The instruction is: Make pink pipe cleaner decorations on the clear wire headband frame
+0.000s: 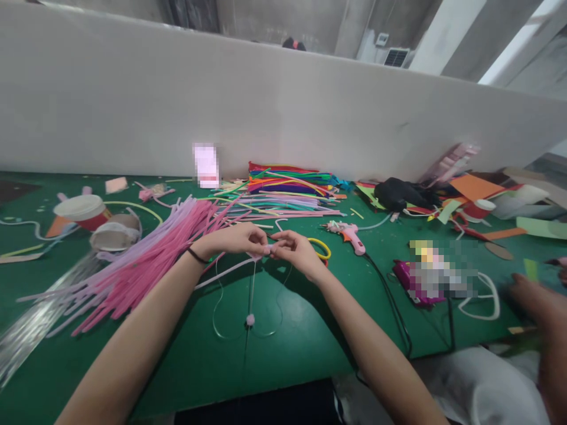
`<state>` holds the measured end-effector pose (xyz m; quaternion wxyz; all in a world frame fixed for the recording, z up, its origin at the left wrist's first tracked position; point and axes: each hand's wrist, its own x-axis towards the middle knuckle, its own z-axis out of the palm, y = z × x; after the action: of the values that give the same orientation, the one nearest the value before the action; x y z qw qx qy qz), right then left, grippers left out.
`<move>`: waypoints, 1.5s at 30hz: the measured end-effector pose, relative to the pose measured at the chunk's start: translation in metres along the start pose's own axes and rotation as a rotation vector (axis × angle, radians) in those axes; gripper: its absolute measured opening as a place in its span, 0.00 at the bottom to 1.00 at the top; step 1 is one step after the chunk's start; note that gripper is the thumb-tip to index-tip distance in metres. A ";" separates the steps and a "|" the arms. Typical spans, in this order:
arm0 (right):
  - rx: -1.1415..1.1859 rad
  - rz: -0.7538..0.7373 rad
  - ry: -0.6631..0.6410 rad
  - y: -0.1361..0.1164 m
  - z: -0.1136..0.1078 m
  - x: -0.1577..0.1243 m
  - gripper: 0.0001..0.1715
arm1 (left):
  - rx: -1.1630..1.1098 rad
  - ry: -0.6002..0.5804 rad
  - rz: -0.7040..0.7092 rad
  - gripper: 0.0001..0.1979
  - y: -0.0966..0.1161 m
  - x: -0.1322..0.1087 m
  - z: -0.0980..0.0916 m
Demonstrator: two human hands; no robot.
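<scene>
My left hand (237, 241) and my right hand (296, 252) meet over the middle of the green table. The fingers of both are pinched on a pale pink pipe cleaner (225, 272), whose long end runs down to the left under my left wrist. Between the fingertips it looks bent or twisted, but the fingers partly cover that spot. Below hangs a thin clear strand, with a small pale pink fuzzy ball (250, 320) near its lower end. Loops of the thin strand curve out on both sides. Beside my left forearm lies a large bundle of pink and lilac pipe cleaners (146, 260).
Multicoloured pipe cleaners (287, 183) are piled at the back against the white partition (266, 100). A pink glue gun (348, 233) with a black cord and a yellow-handled pair of scissors (325, 249) lie right of my hands. Paper cups (84, 211) stand left. Another person's hand (534, 295) is at far right.
</scene>
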<state>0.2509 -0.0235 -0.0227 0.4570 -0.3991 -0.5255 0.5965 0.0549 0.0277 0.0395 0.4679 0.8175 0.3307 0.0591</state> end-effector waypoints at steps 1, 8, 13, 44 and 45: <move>0.034 0.019 -0.003 -0.002 0.000 -0.001 0.24 | -0.019 -0.005 -0.002 0.17 0.001 -0.001 0.000; 0.321 0.196 0.012 -0.010 -0.003 -0.004 0.14 | -0.047 0.010 -0.022 0.17 0.008 -0.006 -0.002; 0.416 0.272 0.014 -0.007 -0.005 -0.004 0.11 | -0.072 -0.003 0.010 0.17 0.011 -0.008 -0.004; -0.444 -0.242 0.364 0.007 -0.020 0.007 0.15 | 0.471 0.266 0.008 0.23 -0.036 -0.029 0.019; -0.590 -0.359 0.369 0.006 -0.017 0.005 0.16 | 0.524 0.286 0.035 0.20 -0.039 -0.032 0.024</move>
<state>0.2655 -0.0144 -0.0308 0.5066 -0.5156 -0.6448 0.2484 0.0208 0.0045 0.0016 0.1887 0.8993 0.3830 0.0943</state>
